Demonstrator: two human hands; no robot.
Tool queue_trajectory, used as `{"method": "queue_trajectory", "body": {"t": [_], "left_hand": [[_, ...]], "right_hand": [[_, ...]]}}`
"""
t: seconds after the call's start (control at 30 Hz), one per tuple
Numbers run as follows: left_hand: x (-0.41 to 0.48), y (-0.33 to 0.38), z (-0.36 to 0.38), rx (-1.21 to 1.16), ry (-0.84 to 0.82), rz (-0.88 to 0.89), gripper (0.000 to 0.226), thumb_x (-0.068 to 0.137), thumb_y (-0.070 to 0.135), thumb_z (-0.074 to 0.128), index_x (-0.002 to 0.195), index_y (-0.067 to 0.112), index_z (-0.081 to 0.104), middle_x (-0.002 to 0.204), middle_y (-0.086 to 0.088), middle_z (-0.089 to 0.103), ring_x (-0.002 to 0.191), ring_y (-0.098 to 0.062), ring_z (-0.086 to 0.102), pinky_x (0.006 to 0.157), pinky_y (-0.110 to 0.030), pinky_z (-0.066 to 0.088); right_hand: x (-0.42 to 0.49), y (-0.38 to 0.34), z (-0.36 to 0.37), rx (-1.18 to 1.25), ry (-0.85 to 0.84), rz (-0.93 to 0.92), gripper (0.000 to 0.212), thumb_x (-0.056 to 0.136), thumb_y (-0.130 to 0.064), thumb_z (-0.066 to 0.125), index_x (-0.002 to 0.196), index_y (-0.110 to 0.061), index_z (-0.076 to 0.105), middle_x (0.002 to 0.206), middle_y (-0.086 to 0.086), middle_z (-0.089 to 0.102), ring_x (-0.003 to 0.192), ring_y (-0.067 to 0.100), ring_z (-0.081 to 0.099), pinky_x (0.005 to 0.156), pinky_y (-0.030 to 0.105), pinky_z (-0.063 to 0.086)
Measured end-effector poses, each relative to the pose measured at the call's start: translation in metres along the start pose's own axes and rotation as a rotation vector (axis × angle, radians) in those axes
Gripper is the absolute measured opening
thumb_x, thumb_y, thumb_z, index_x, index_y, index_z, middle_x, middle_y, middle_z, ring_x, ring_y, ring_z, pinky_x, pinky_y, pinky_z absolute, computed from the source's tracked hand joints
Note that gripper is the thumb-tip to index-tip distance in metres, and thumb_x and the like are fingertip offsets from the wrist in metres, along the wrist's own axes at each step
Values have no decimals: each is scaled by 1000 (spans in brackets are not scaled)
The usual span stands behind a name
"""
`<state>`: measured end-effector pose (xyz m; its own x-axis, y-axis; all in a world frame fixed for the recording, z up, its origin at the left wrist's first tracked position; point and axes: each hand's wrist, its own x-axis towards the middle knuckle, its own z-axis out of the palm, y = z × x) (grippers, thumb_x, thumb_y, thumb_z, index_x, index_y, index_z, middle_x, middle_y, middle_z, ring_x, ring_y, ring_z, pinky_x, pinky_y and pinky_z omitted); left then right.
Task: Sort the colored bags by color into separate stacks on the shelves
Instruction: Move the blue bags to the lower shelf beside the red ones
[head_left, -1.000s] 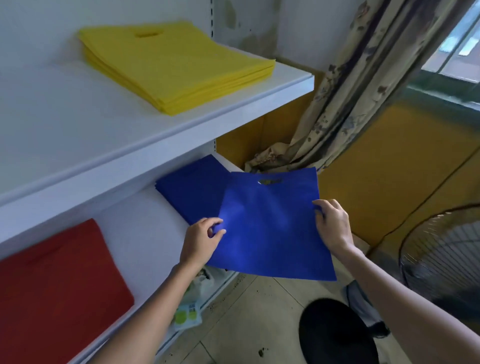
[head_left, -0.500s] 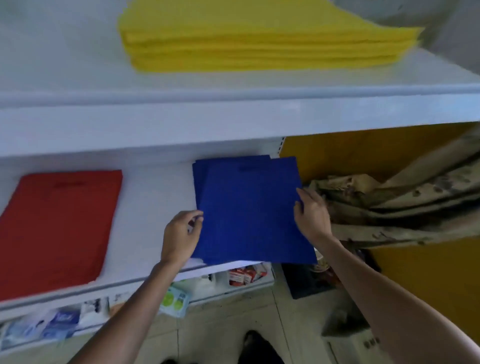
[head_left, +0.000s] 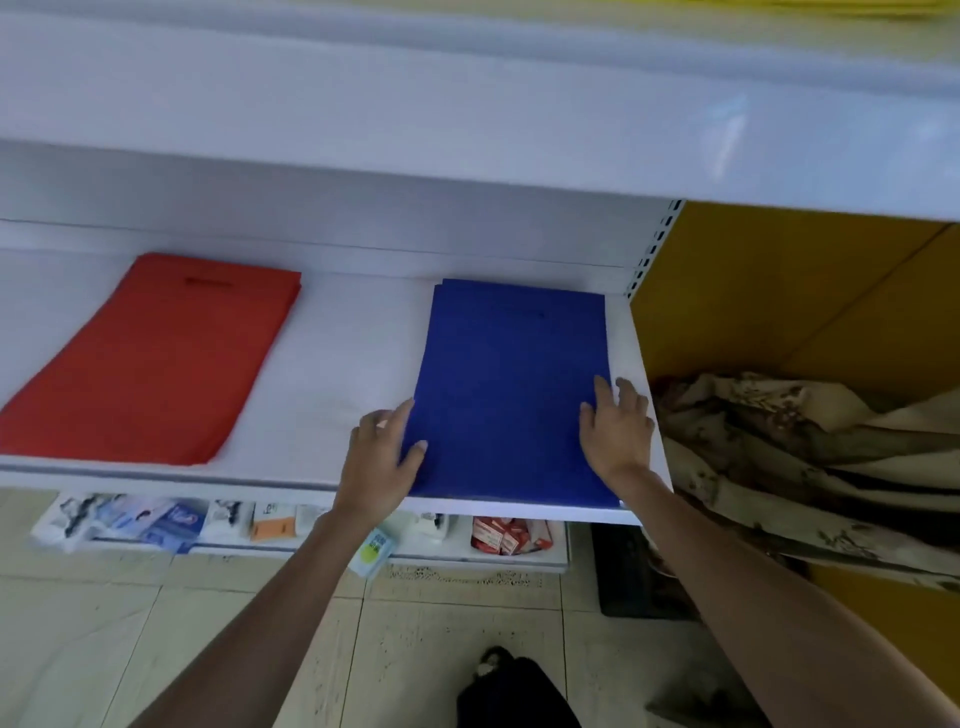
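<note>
The white shelf carries two piles. The red stack lies well left of the blue stack, and the frame cuts off its near-left corner. The blue stack lies flat at the shelf's right end, its near edge at the lip. Right of the blue stack, a patterned curtain is heaped against a yellow wall. The left hand lies at the blue stack's left edge, fingers straight along it and thumb on top. The right hand rests flat on its right edge, fingers spread. Below the blue stack sit small packets, too blurred to read. A yellow strip far above is mostly cut off.
</note>
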<state>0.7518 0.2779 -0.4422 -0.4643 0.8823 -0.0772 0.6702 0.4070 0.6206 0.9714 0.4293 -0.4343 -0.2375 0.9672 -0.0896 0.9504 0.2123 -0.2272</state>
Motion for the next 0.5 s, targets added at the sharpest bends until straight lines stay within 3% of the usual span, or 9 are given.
{"method": "queue_trajectory", "body": {"t": [0.17, 0.27, 0.37, 0.5], "left_hand": [[-36, -19, -61, -21, 136, -13, 36, 87, 12, 58, 123, 10, 57, 118, -14, 52, 107, -29, 52, 92, -33, 41], [-60, -36, -116, -9, 226, -42, 29, 85, 9, 58, 113, 7, 62, 109, -13, 56, 100, -31, 54, 84, -32, 41], [-86, -54, -179, 49, 308, -51, 33, 81, 21, 51, 108, 7, 65, 105, -14, 58, 100, -31, 54, 84, -34, 42], [-139, -85, -266, 70, 416, -116, 23, 83, 14, 61, 106, 10, 66, 102, -11, 62, 94, -29, 56, 84, -32, 42]], "right_hand": [[-23, -63, -28, 158, 110, -266, 43, 94, -14, 46, 136, -9, 44, 134, 16, 46, 119, 32, 44, 91, 43, 42], [-48, -127, -44, 270, 68, -396, 44, 93, -10, 46, 137, -10, 43, 134, 13, 46, 119, 30, 47, 90, 44, 47], [-80, -197, -56, 325, 23, -513, 46, 92, -10, 45, 138, -12, 42, 133, 12, 48, 116, 29, 50, 87, 44, 49], [-136, -298, -73, 269, -92, -659, 48, 89, -14, 45, 137, -19, 42, 125, 8, 55, 108, 29, 56, 86, 39, 48]]}}
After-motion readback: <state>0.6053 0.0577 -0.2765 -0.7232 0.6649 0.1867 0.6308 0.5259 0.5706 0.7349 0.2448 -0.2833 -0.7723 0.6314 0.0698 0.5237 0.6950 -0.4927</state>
